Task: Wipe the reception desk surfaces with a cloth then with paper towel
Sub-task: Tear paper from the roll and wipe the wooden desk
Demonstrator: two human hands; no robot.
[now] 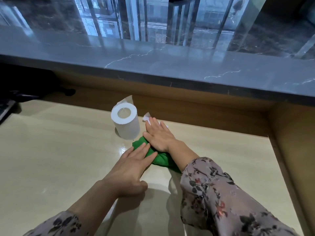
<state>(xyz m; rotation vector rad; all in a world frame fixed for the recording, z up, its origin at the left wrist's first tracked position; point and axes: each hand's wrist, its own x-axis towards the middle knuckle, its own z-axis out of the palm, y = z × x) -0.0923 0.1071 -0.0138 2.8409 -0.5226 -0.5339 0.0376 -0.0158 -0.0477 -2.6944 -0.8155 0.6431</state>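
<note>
floral sleeves (221, 193) seen nearest | left hand (133, 166) flat, fingers straight, laid on green cloth (161, 159) | right hand (158, 135) flat, uncurled, paper sheet (147, 118) pressed underneath, beside roll (125, 123) | advised: cloth parked aside, desk (51, 159) swept in overlapping passes

I see a green cloth (161, 160) bunched low on the pale tabletop (51, 150). Just beside it at 11 o'clock, a white paper towel roll (125, 122) stands upright, its loose end raised. A crumpled torn sheet (147, 117) lies at the roll's 3 o'clock.
</note>
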